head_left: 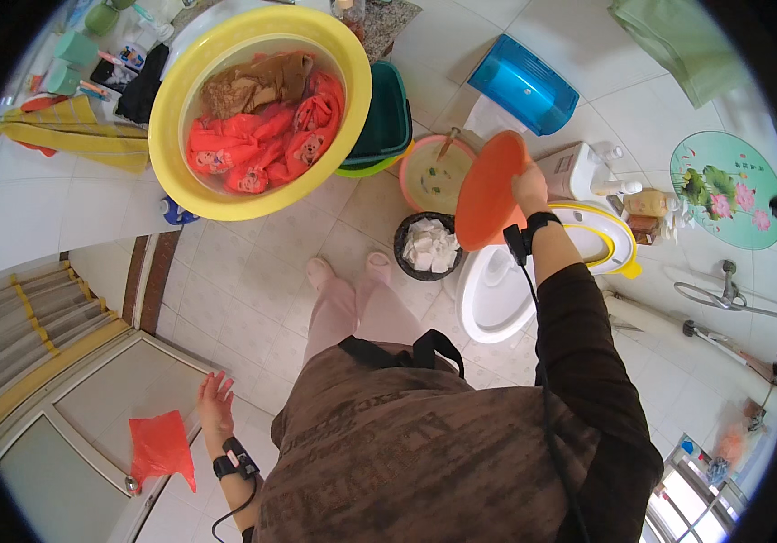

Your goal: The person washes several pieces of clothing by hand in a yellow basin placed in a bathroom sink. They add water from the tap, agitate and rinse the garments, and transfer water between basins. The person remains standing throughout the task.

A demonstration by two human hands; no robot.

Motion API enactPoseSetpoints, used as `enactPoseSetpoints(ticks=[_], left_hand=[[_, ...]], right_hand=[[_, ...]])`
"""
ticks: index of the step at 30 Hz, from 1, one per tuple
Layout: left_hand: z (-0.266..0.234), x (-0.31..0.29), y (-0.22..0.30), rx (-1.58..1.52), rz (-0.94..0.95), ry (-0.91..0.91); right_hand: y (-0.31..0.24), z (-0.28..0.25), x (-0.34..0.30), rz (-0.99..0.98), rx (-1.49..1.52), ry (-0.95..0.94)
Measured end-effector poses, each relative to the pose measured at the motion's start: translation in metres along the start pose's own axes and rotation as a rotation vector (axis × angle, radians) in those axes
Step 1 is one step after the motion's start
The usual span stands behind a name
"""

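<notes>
My right hand (530, 188) grips the rim of an orange basin (490, 185), which is tilted on its side next to the white toilet (494, 312). Whether anything is inside the basin cannot be seen. Low on the left, my left hand (216, 404) hangs beside the door with its fingers apart and nothing in it. A large yellow basin (169, 167) stands at the upper left, where red printed cloth (271, 136) and brown cloth (257, 83) lie in water. Just left of the orange basin is a pink-rimmed bucket (409, 190) with liquid and a brown-handled thing inside.
A black waste bin (404, 256) full of white tissue stands close to my feet. Dark green tubs (395, 109) sit beside the yellow basin. On the far wall hangs a blue dispenser (524, 84). A red plastic bag (160, 445) hangs on the door handle (132, 485).
</notes>
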State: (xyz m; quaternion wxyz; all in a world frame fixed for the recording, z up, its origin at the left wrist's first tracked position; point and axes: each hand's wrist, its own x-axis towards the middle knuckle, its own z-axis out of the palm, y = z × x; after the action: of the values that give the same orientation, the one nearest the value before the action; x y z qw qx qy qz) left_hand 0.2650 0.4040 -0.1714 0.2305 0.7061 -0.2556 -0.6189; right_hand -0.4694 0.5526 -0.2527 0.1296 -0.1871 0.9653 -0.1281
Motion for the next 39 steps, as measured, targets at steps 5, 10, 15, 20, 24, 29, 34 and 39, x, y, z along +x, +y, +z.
enactPoseSetpoints(ticks=[5, 10, 15, 20, 24, 29, 34, 39], left_hand=[[0.023, -0.013, 0.016, 0.012, 0.008, 0.023], [0.032, -0.005, 0.016, 0.023, 0.0, -0.034], [0.049, 0.007, 0.024, 0.042, -0.01, -0.043], [0.064, 0.011, 0.036, 0.08, 0.004, -0.087], [0.073, 0.01, 0.043, 0.077, 0.028, -0.114], [0.077, 0.011, 0.05, 0.043, 0.06, -0.105], [0.07, 0.007, 0.049, -0.013, 0.081, -0.096], [0.062, 0.005, 0.046, -0.07, 0.08, -0.103]], right_hand=[[-0.014, -0.009, 0.013, -0.1, -0.144, -0.038], [-0.014, -0.003, 0.02, -0.152, -0.198, -0.099], [-0.02, -0.002, 0.017, -0.205, -0.298, -0.164], [-0.025, -0.001, 0.015, -0.266, -0.324, -0.153], [-0.026, 0.0, 0.014, -0.312, -0.36, -0.154], [-0.031, -0.001, 0.013, -0.38, -0.418, -0.16], [-0.042, -0.001, 0.014, -0.397, -0.503, -0.189], [-0.044, 0.0, 0.015, -0.404, -0.453, -0.16]])
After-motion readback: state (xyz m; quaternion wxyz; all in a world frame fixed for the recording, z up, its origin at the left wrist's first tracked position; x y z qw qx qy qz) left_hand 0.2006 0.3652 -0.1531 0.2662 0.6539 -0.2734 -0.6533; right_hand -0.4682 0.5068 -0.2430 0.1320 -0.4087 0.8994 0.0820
